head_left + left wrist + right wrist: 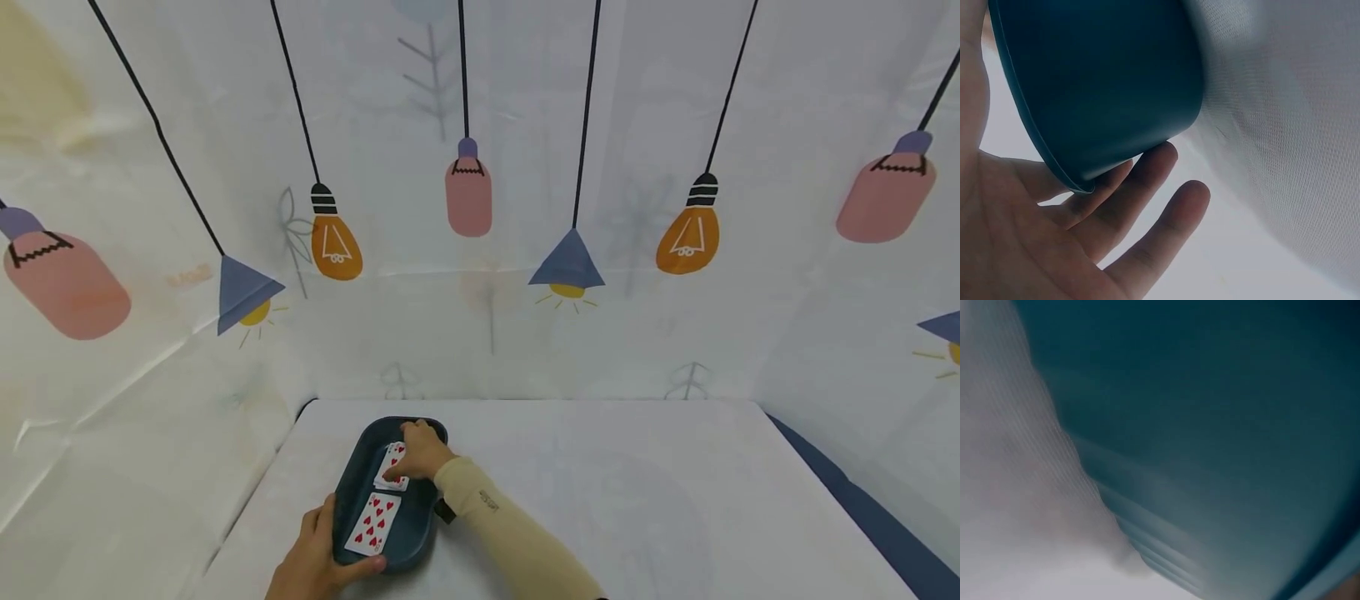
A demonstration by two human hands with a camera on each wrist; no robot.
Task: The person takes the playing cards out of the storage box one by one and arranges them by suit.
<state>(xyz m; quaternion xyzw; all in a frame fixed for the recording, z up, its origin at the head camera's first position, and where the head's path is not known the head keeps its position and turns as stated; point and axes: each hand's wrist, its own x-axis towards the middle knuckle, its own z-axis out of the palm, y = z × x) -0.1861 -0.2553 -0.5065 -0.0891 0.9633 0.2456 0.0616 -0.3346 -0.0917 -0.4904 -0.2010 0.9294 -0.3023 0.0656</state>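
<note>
A dark teal tray point(422, 533) lies on the white table, its wall filling much of both wrist views. My left hand point(309, 560) holds its near left corner, thumb along the near rim and fingers against the outer side. Inside lies a ten of hearts playing card point(372, 525), face up at the near end. Farther in is a small pile of playing cards point(392, 463), a heart card on top. Over that pile reaches my right hand point(423, 450), thumb at the pile's near part and fingers toward the far wall. Whether it grips a card cannot be told.
The white tabletop point(637, 500) extends right of the tray. A light curtain point(510, 333) printed with hanging lamps stands behind and at the sides. A beige sleeve point(510, 533) covers the right forearm, which crosses the tray's right rim.
</note>
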